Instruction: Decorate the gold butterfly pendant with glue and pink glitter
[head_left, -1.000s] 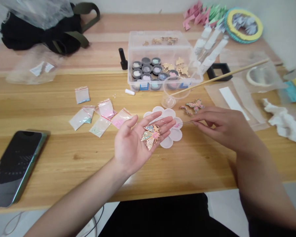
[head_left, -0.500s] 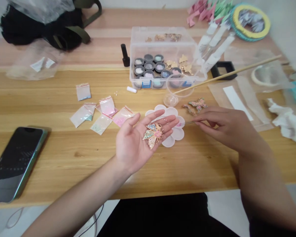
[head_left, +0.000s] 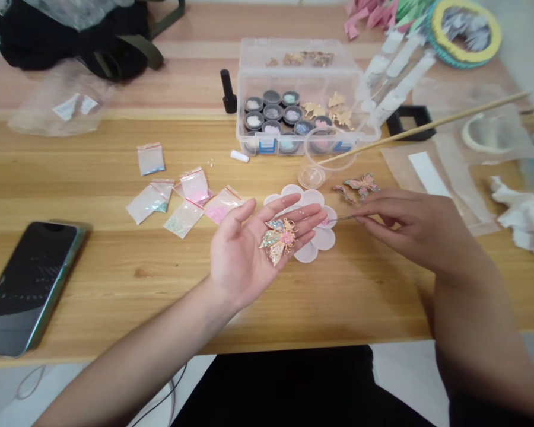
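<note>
A gold butterfly piece (head_left: 277,239) with blue, green, white and pink bits lies on the palm and fingers of my left hand (head_left: 249,255), which is turned up with its fingers spread. My right hand (head_left: 404,228) pinches a thin metal tool (head_left: 345,218) whose tip is over the white flower-shaped palette (head_left: 324,238), near a pink spot in one well. The left fingers cover part of this palette. Just behind the right fingertips lie two colourful pieces, one a butterfly (head_left: 364,185).
Behind the hands are a clear box (head_left: 244,142) of small pots and gold pieces, and a plastic cup (head_left: 311,177) with a wooden stick (head_left: 427,126). Small bags (head_left: 184,217) and a phone (head_left: 26,284) lie left. Crumpled tissue (head_left: 523,219) lies right.
The view has shifted slightly, so the table items sit a little differently in the picture. Both hands keep nearly the same pose, with the tool tip still at the palette.
</note>
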Demonstrator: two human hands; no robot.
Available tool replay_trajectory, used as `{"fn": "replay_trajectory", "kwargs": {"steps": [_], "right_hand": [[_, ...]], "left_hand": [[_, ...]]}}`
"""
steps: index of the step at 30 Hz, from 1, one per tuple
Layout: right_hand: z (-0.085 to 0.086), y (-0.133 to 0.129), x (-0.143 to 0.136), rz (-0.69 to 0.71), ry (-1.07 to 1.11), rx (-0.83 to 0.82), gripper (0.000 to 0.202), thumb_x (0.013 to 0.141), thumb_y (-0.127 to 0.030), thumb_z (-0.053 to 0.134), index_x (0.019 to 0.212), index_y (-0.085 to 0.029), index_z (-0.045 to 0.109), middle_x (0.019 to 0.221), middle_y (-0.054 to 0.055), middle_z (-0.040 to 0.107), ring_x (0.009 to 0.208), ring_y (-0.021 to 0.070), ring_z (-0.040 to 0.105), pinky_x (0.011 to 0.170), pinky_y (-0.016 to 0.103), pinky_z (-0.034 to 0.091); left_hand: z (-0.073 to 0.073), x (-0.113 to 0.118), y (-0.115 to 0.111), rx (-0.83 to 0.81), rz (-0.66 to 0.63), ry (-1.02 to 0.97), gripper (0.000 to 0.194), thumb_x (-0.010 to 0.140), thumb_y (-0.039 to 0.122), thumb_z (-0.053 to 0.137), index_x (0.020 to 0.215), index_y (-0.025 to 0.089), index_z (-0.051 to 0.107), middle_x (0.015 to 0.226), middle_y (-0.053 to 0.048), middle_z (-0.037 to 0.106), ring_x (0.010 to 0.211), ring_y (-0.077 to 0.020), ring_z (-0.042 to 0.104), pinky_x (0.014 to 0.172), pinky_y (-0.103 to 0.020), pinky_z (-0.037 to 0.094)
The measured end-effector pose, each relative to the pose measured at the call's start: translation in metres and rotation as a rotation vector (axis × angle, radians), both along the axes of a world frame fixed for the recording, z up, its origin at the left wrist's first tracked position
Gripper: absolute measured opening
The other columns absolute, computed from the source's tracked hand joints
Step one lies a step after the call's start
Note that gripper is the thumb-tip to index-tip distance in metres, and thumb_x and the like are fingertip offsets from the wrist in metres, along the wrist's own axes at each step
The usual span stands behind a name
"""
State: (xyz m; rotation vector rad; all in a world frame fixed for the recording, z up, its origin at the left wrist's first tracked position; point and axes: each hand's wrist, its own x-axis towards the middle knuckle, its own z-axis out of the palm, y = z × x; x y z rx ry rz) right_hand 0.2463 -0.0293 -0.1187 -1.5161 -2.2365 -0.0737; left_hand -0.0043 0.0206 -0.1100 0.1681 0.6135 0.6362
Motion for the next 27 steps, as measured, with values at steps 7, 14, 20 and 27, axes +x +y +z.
{"fn": "replay_trajectory", "kwargs": {"steps": [7,14,20,27], "right_hand": [[0.0024,0.0006,0.0017,0.013,0.010,0.018,0.010,0.088,-0.017,0.067,0.089,-0.023,0.074,0.089,0.001,0.080,0.057,0.0101,0.065,0.049,0.023,0.045],[0.0000,0.0011,0.0033,0.009,-0.034,0.012,0.015,0.095,-0.024,0.059,0.090,-0.022,0.073,0.086,0.002,0.078,0.061,0.0130,0.068,0.050,0.025,0.048],[-0.0002,0.0014,0.0020,0.033,-0.032,0.019,0.018,0.095,-0.024,0.058,0.089,-0.018,0.074,0.083,0.005,0.077,0.051,0.0116,0.061,0.045,0.025,0.045],[0.0040,-0.0007,0.0015,0.015,0.071,-0.007,0.008,0.090,-0.020,0.066,0.090,-0.017,0.074,0.085,0.006,0.076,0.058,0.0101,0.062,0.046,0.023,0.045]], "left_hand": [[-0.0013,-0.0007,0.0007,-0.001,-0.004,-0.027,0.044,0.092,0.047,0.051,0.114,0.011,0.065,0.116,-0.018,0.074,0.117,-0.0303,0.070,0.116,-0.043,0.040],[-0.0005,-0.0005,0.0010,0.009,-0.004,-0.030,0.044,0.095,0.047,0.045,0.110,0.011,0.066,0.113,-0.017,0.075,0.111,-0.0275,0.073,0.117,-0.043,0.039],[0.0001,-0.0011,0.0010,0.013,-0.006,-0.028,0.043,0.094,0.047,0.047,0.111,0.012,0.065,0.114,-0.017,0.075,0.113,-0.0277,0.072,0.117,-0.043,0.039],[0.0014,0.0005,-0.0001,0.008,0.000,-0.004,0.043,0.093,0.046,0.047,0.111,0.011,0.065,0.113,-0.017,0.074,0.119,-0.0302,0.069,0.117,-0.044,0.039]]}}
